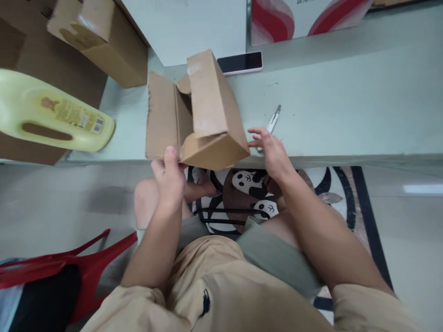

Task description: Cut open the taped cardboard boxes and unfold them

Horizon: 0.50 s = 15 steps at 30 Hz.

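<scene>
A small brown cardboard box with its flaps folded out stands tilted at the front edge of the pale table. My left hand grips its lower left flap, thumb on top and fingers underneath. To the right of the box, my right hand has its fingers stretched out and apart. A utility knife lies on the table by these fingers, its blade end pointing away from me. The lower part of the knife is partly hidden by my right hand; whether the fingers touch it, I cannot tell.
A phone lies behind the box. At the left are a yellow jug and a taller carton. A white box and a red-and-white box stand along the back. Below is a panda-patterned mat.
</scene>
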### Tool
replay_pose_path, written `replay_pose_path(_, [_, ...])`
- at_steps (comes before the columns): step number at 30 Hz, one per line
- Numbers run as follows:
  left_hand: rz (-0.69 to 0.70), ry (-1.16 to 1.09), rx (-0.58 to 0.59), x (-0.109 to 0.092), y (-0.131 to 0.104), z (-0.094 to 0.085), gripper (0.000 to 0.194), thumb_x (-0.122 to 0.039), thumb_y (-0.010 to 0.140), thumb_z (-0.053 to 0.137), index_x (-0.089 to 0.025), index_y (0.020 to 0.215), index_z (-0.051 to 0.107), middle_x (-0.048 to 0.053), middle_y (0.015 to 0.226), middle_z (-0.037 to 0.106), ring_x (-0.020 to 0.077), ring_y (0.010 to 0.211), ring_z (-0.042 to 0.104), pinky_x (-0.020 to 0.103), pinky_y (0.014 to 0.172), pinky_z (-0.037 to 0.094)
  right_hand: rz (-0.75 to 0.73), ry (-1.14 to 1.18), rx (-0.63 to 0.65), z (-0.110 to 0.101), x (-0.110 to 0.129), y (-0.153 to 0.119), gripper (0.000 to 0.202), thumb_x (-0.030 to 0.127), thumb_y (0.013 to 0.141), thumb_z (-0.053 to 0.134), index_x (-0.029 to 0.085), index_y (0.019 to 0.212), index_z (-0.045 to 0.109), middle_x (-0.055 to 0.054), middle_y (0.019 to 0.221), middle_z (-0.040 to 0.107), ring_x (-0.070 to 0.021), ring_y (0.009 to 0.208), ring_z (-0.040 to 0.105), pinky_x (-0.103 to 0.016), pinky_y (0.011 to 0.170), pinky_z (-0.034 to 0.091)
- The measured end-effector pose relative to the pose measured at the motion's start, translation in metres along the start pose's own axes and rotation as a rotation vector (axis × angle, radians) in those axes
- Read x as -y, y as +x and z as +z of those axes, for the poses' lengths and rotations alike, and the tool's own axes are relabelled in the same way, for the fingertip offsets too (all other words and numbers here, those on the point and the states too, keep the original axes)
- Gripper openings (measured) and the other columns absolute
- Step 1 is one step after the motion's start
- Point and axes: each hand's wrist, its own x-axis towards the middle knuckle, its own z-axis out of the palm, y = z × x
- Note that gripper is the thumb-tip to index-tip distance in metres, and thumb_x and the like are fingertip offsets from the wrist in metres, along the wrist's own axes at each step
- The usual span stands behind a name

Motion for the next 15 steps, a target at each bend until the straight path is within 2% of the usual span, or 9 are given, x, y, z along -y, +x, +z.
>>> replay_pose_path(1, [-0.094, -0.098, -0.097, -0.004, 0.000, 0.002, 0.046, -0.063, 0.084, 0.070, -0.021, 0.102, 0.062, 0.003, 0.097, 0.073, 0.0196, 0.094, 0.076, 0.031, 0.076, 0.066, -0.026, 0.100, -0.031, 0.000, -0.003, 0.002, 0.076, 0.080, 0.097, 0.019, 0.026, 0.129, 0.062, -0.009, 0.111, 0.079, -0.0322, 0.137, 0.061, -0.064, 0.127, 0.025])
replay_pose_path(2, [-0.205, -0.188, -0.130, -0.008, 0.001, 0.004, 0.036, -0.054, 0.087, 0.069, -0.020, 0.097, 0.061, 0.000, 0.084, 0.071, 0.0148, 0.075, 0.074, 0.024, 0.061, 0.062, -0.053, 0.188, -0.062, -0.001, -0.006, 0.004, 0.072, 0.080, 0.096, 0.025, 0.027, 0.129, 0.061, -0.009, 0.116, 0.078, -0.0310, 0.135, 0.063, -0.060, 0.124, 0.033])
replay_pose_path(3, [-0.320, -0.270, -0.124, -0.012, 0.002, 0.005, 0.026, -0.045, 0.091, 0.066, -0.020, 0.093, 0.061, -0.002, 0.074, 0.068, 0.0107, 0.059, 0.068, 0.018, 0.050, 0.056, -0.077, 0.244, -0.084, -0.002, -0.007, 0.005, 0.069, 0.079, 0.095, 0.031, 0.027, 0.129, 0.060, -0.009, 0.120, 0.077, -0.0300, 0.134, 0.064, -0.056, 0.121, 0.039])
replay_pose_path(5, [-0.546, -0.369, -0.035, -0.020, 0.004, 0.006, 0.015, -0.030, 0.097, 0.055, -0.019, 0.090, 0.062, -0.005, 0.061, 0.064, 0.0060, 0.043, 0.057, 0.013, 0.039, 0.045, -0.112, 0.240, -0.069, -0.004, -0.007, 0.008, 0.066, 0.079, 0.093, 0.042, 0.024, 0.125, 0.061, -0.010, 0.126, 0.075, -0.0298, 0.129, 0.067, -0.051, 0.116, 0.046])
replay_pose_path(8, [-0.720, -0.338, 0.071, -0.024, 0.004, 0.005, 0.019, -0.020, 0.099, 0.045, -0.019, 0.091, 0.062, -0.005, 0.057, 0.064, 0.0063, 0.040, 0.059, 0.012, 0.037, 0.045, -0.151, 0.040, 0.020, -0.007, -0.003, 0.007, 0.075, 0.085, 0.089, 0.042, 0.021, 0.121, 0.067, -0.014, 0.133, 0.072, -0.0340, 0.132, 0.063, -0.052, 0.114, 0.048])
replay_pose_path(10, [-0.750, -0.234, 0.144, -0.022, 0.003, 0.005, 0.015, -0.018, 0.097, 0.048, -0.017, 0.100, 0.063, -0.001, 0.066, 0.071, 0.0109, 0.050, 0.069, 0.013, 0.039, 0.049, -0.186, -0.092, 0.034, -0.009, 0.000, 0.004, 0.087, 0.089, 0.089, 0.030, 0.022, 0.135, 0.063, -0.014, 0.146, 0.065, -0.0357, 0.144, 0.053, -0.056, 0.119, 0.042])
replay_pose_path(12, [-0.772, -0.133, 0.236, -0.019, 0.002, 0.005, 0.020, -0.016, 0.093, 0.051, -0.014, 0.109, 0.063, 0.004, 0.079, 0.077, 0.0163, 0.061, 0.077, 0.015, 0.041, 0.053, -0.199, -0.176, 0.056, -0.010, 0.002, 0.002, 0.094, 0.089, 0.089, 0.029, 0.024, 0.155, 0.044, -0.014, 0.161, 0.050, -0.0347, 0.152, 0.044, -0.056, 0.122, 0.038])
replay_pose_path(14, [-0.793, -0.061, 0.303, -0.016, 0.001, 0.004, 0.021, -0.016, 0.092, 0.053, -0.012, 0.109, 0.063, 0.008, 0.084, 0.078, 0.0180, 0.064, 0.078, 0.016, 0.043, 0.054, -0.182, -0.240, 0.107, -0.009, 0.003, 0.000, 0.101, 0.088, 0.087, 0.042, 0.026, 0.165, 0.023, -0.013, 0.170, 0.036, -0.0346, 0.153, 0.042, -0.055, 0.121, 0.040])
replay_pose_path(15, [-0.797, -0.034, 0.322, -0.014, 0.000, 0.004, 0.020, -0.018, 0.092, 0.054, -0.011, 0.107, 0.064, 0.009, 0.083, 0.078, 0.0175, 0.063, 0.077, 0.016, 0.044, 0.055, -0.168, -0.270, 0.122, -0.007, 0.003, 0.000, 0.105, 0.085, 0.085, 0.049, 0.027, 0.167, 0.018, -0.013, 0.172, 0.032, -0.0351, 0.152, 0.042, -0.055, 0.120, 0.041])
